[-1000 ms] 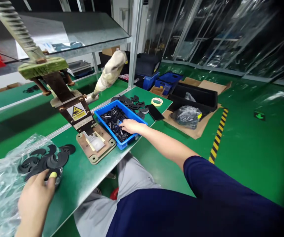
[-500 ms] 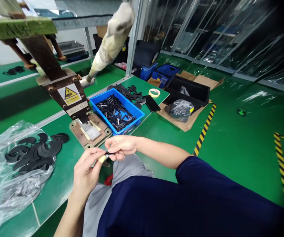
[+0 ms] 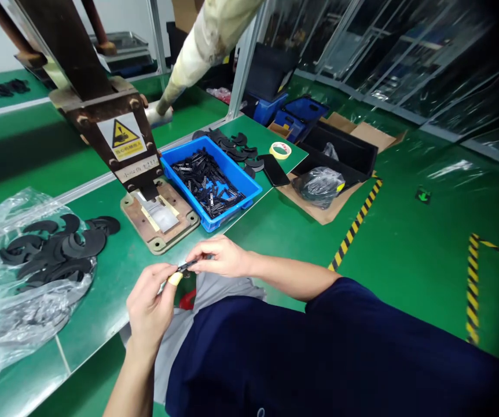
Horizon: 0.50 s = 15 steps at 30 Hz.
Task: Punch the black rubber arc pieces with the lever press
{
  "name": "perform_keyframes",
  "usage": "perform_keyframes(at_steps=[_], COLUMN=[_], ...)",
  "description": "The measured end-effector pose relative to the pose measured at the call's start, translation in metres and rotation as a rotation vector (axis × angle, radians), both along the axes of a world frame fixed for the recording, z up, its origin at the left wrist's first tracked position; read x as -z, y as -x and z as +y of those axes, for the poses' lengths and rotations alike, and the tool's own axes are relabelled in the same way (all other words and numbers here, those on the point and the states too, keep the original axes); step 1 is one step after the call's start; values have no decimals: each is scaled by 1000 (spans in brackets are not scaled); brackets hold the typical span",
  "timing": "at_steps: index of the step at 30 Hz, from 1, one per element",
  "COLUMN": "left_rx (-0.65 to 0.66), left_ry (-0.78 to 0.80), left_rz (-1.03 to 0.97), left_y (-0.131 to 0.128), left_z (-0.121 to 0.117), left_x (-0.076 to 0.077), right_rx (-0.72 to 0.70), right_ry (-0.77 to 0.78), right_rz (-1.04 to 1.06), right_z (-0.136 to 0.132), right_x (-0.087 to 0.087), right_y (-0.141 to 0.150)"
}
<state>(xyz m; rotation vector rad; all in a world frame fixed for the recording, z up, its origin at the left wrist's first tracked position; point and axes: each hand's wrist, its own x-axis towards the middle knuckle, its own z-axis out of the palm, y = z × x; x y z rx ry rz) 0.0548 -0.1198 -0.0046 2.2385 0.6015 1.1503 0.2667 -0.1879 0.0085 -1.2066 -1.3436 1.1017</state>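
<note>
Between my two hands is a small, narrow black part [image 3: 187, 266], held in front of the bench edge. My left hand [image 3: 151, 298] pinches one end of it; yellow covers the thumb tip. At the other end my right hand [image 3: 221, 256] grips it with closed fingers. Just beyond stands a hand press [image 3: 123, 139] with a metal base plate [image 3: 160, 220]. A blue tray [image 3: 249, 188] of several similar narrow black parts [image 3: 208, 179] sits to its right. Curved black pieces [image 3: 58, 249] lie on the left, partly on a clear plastic bag [image 3: 24, 324].
The press lever, wrapped in pale cloth [image 3: 206, 46], reaches up across the view. More curved black pieces [image 3: 232, 147], a tape roll [image 3: 279, 150] and a black phone [image 3: 273, 169] lie behind the tray. Boxes and a bagged bundle [image 3: 321, 186] are on the floor at right.
My right hand has come back from the tray and my left from the curved pieces. Both met at a small black part, which they still hold. The view has tilted downward.
</note>
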Motion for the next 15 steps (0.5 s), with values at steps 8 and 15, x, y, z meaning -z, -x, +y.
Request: perform_keyframes(at_steps=[8, 15], left_rx=[-10, -19], left_ry=[22, -16], left_rz=[22, 20], left_y=[-3, -4], left_z=[-1, -1], left_x=[2, 3], right_rx=[1, 9], right_ry=[-15, -29], right_rz=[-4, -61], right_z=[-1, -1], right_x=[11, 12], right_y=[3, 2])
